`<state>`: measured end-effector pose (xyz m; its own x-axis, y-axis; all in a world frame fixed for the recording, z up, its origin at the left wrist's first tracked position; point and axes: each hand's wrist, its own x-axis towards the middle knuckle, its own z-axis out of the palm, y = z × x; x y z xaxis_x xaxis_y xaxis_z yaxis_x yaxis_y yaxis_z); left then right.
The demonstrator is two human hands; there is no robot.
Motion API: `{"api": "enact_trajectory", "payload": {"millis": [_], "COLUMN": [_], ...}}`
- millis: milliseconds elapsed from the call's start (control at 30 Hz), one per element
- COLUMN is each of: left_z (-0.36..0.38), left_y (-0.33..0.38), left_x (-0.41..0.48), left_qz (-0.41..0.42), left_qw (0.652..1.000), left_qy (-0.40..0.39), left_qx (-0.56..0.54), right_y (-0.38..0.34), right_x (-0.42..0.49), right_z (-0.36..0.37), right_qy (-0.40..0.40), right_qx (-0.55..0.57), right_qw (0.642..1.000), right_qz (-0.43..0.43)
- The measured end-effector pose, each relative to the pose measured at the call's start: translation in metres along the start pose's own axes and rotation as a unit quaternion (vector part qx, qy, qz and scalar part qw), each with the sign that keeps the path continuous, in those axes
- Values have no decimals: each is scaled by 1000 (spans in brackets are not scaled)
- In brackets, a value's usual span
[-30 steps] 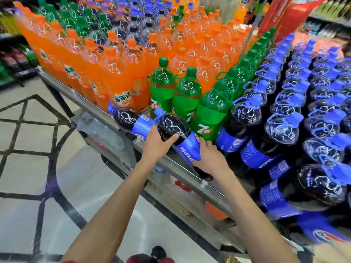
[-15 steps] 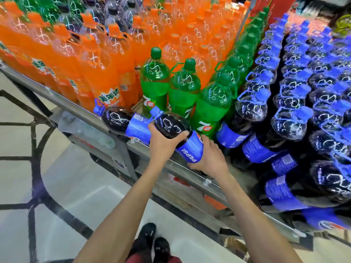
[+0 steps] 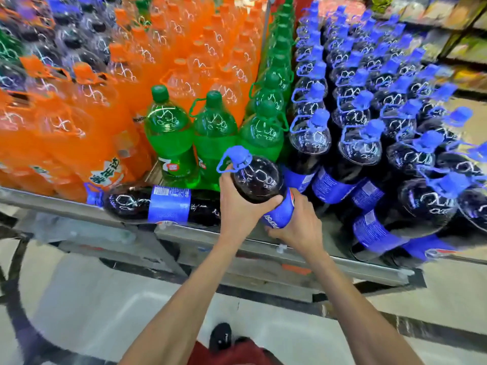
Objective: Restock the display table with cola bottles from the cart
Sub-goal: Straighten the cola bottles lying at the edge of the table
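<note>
A large cola bottle (image 3: 257,180) with a blue cap and blue label is tilted almost upright at the front edge of the metal display table (image 3: 203,237). My left hand (image 3: 241,204) grips its dark shoulder. My right hand (image 3: 297,223) holds its labelled lower body from the right. A second cola bottle (image 3: 155,204) lies on its side along the table's front edge, to the left of my hands. Several upright cola bottles (image 3: 361,143) fill the table on the right.
Three green soda bottles (image 3: 213,130) stand right behind the held bottle, with a green row (image 3: 279,56) running back. Orange soda bottles (image 3: 79,122) crowd the left half. Tiled floor (image 3: 100,312) and my shoe (image 3: 220,335) lie below the table.
The held cola bottle has swung from lying slanted to nearly upright, its cap rising. Both hands stayed on it and shifted right, toward the cola rows.
</note>
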<state>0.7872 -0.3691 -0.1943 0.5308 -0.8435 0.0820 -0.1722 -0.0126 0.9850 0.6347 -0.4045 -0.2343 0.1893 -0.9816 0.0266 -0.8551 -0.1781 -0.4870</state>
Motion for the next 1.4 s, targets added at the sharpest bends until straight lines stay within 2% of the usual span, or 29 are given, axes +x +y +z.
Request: {"api": "enact_trajectory", "payload": {"millis": [200,433,800,967,1133,1400], "left_z": [25,65,101,110,113,112], "left_y": [32,58,63,62,73,66], "left_x": [7,0,-6,-4,5,5], "left_qz": [95,172,228,229,261,280], "left_qw": [990,957,906,890,860,852], "left_qy": [-106,-227,-346,-372,-379,-374], "left_qx": [1,55,91,128,221,236], "right_y": [9,32,44,48,44,43], "right_x": [-17,-34,-40,-40,-36,-35], "right_z": [-13,-23,-6,7,10,9], "right_qy": [97,188,292,314,329,313], "right_qx": [113,190,260,240,220,194], "right_qw": [986,948,885,872,867,874], "right_qz": [78,172,253,290,304,317]}}
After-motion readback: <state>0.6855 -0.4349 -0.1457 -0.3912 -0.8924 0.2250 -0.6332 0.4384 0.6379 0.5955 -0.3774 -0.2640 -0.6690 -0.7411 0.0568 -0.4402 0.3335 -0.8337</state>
